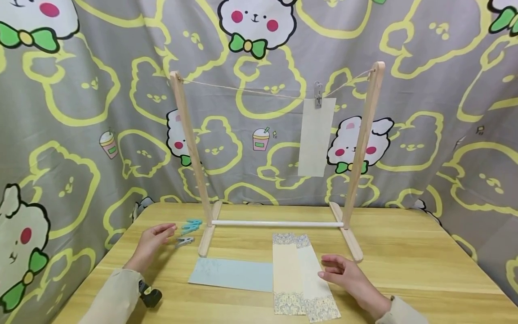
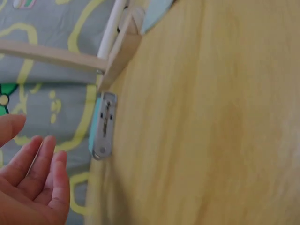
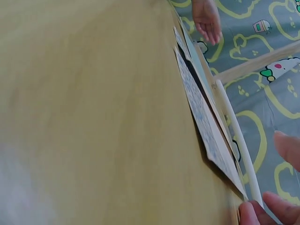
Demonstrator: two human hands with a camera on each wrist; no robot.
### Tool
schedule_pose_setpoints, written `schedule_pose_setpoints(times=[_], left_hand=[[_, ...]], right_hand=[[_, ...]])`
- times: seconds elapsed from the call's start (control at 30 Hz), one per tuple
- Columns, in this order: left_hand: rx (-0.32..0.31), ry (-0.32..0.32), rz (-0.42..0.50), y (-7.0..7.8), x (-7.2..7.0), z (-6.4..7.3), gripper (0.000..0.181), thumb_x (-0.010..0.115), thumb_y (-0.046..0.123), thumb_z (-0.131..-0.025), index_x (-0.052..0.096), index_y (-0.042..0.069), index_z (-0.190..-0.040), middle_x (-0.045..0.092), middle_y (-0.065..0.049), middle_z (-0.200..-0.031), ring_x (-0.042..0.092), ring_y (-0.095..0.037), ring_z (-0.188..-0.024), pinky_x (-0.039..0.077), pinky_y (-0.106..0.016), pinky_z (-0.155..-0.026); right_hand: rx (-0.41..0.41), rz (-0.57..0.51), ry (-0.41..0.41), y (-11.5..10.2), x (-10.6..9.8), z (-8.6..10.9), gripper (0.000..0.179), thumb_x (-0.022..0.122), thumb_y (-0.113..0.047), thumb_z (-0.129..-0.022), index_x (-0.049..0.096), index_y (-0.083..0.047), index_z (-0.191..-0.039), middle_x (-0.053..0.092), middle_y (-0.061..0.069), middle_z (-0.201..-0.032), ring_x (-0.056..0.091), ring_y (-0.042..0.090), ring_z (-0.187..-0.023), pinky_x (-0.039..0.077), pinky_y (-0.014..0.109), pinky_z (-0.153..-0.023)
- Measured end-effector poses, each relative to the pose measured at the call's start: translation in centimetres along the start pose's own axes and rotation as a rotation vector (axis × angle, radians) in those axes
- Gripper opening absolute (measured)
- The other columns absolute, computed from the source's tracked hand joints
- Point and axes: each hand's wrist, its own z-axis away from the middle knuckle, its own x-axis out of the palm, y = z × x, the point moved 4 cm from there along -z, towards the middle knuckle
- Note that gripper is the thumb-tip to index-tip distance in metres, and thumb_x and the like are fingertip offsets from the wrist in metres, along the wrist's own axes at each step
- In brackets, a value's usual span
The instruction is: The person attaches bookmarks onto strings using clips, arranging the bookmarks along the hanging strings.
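My left hand [image 1: 151, 245] hovers over the table's left side with fingers loosely extended and nothing between them. Close to its fingertips lie a grey clothes peg [image 1: 185, 242] and blue clothes pegs [image 1: 191, 227]; the left wrist view shows the grey peg [image 2: 106, 124] apart from the fingers. My right hand [image 1: 346, 276], fingers relaxed, is at the right edge of a white paper strip [image 1: 315, 274] with patterned ends; whether it touches cannot be told. That strip slightly overlaps a cream patterned strip [image 1: 287, 270]. Left of them lies a light blue strip [image 1: 234, 274].
A wooden stand with a left post [image 1: 190, 144], a right post [image 1: 365, 144] and a white crossbar [image 1: 279, 223] stands at the back. From its string [image 1: 243, 89] hangs a pale paper strip [image 1: 315, 139], held by a grey peg [image 1: 318, 95]. A patterned curtain [image 1: 133, 103] is behind.
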Motion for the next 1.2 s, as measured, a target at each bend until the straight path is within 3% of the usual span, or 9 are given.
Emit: schedule_pose_setpoints(times=[0.2, 0.43, 0.57, 0.77, 0.97, 1.2], left_hand=[[-0.082, -0.036, 0.066, -2.0, -0.2, -0.6, 0.060, 0.063, 0.031, -0.091, 0.045, -0.006, -0.135, 0.063, -0.005, -0.120, 0.059, 0.003, -0.089, 0.049, -0.021, -0.080], [-0.055, -0.076, 0.146, -3.6, -0.5, -1.0, 0.059, 0.064, 0.021, -0.091, 0.042, -0.012, -0.134, 0.065, 0.012, -0.102, 0.059, 0.006, -0.085, 0.050, -0.017, -0.075], [-0.037, -0.103, 0.134, -4.0, -0.4, -1.2, 0.060, 0.065, 0.019, -0.090, 0.040, -0.012, -0.136, 0.066, 0.000, -0.113, 0.058, 0.009, -0.086, 0.049, -0.018, -0.075], [0.002, -0.104, 0.044, -3.8, -0.2, -1.1, 0.057, 0.064, 0.013, -0.090, 0.040, -0.013, -0.135, 0.054, -0.021, -0.130, 0.055, 0.011, -0.087, 0.049, -0.016, -0.076], [0.027, -0.097, -0.040, -3.8, -0.1, -1.2, 0.060, 0.070, 0.013, -0.086, 0.043, -0.010, -0.134, 0.052, -0.023, -0.132, 0.056, 0.008, -0.089, 0.044, -0.009, -0.077], [0.024, -0.104, -0.110, -4.0, 0.3, -1.2, 0.065, 0.074, 0.015, -0.083, 0.044, -0.009, -0.135, 0.050, -0.023, -0.134, 0.060, -0.014, -0.104, 0.043, -0.009, -0.079]], right_hand=[[0.019, 0.046, 0.058, -0.1, 0.7, -0.1, 0.061, 0.078, -0.010, -0.075, 0.051, 0.007, -0.127, 0.056, 0.019, -0.125, 0.056, 0.024, -0.103, 0.048, 0.024, -0.080], [-0.018, 0.124, 0.068, -0.3, 1.9, -0.1, 0.068, 0.083, -0.013, -0.070, 0.052, 0.005, -0.128, 0.055, 0.015, -0.124, 0.052, 0.022, -0.101, 0.046, 0.028, -0.080], [-0.050, 0.216, 0.066, -0.5, 2.2, 0.0, 0.076, 0.085, -0.016, -0.067, 0.049, 0.008, -0.129, 0.049, 0.019, -0.127, 0.051, 0.026, -0.105, 0.047, 0.038, -0.087], [-0.088, 0.340, 0.064, -0.7, 2.4, -0.2, 0.087, 0.089, -0.021, -0.061, 0.047, 0.011, -0.130, 0.040, 0.024, -0.135, 0.043, 0.040, -0.119, 0.041, 0.050, -0.095], [-0.081, 0.402, 0.071, -0.8, 2.6, -0.1, 0.092, 0.091, -0.026, -0.057, 0.046, 0.010, -0.129, 0.039, 0.026, -0.134, 0.038, 0.044, -0.121, 0.038, 0.056, -0.096], [-0.048, 0.415, 0.075, -0.8, 2.6, 0.0, 0.077, 0.090, -0.023, -0.059, 0.051, 0.007, -0.118, 0.043, 0.025, -0.127, 0.043, 0.039, -0.112, 0.042, 0.051, -0.092]])
